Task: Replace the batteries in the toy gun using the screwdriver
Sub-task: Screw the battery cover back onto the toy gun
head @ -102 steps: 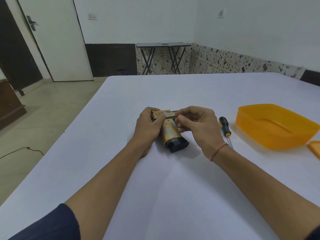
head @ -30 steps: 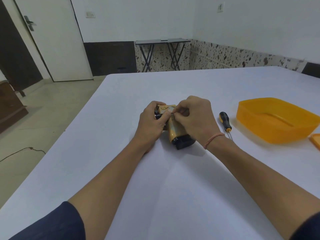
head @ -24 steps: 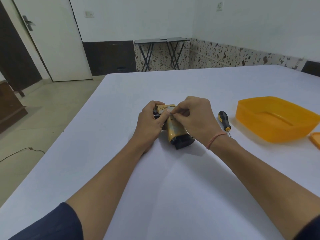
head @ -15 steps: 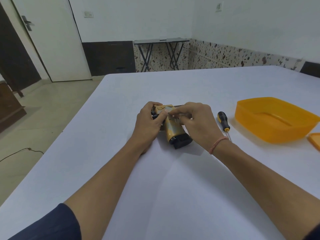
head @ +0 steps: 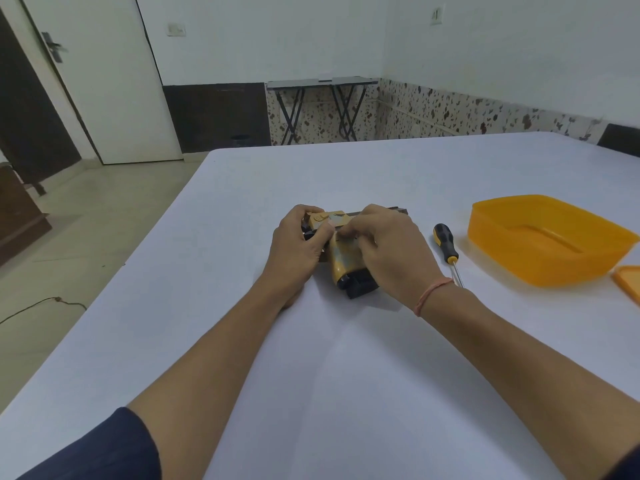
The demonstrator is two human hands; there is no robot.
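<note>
Holding the toy gun (head: 341,263) with both hands, you had it down on the white bench (head: 346,375), near the middle. Your left hand (head: 298,252) was curled round the back end of the gun, with the thumb on its top. Your right hand (head: 391,252) was curled over the middle of the gun. Its fingertips pinched at a spot on the yellow side, but I could not tell what they pinched. The yellow grip pointed toward you, and its black bottom stuck out under your right hand.

The screwdriver (head: 446,244) lay on the bench just beside your right hand, not touching it. Its black and yellow handle pointed away from you and its thin metal tip pointed toward you. An orange tub (head: 554,271) sat further right, well apart from the gun. An orange lid (head: 628,282) lay near the tub, at the right edge of the view. A pink string (head: 433,296) was round your right wrist.
</note>
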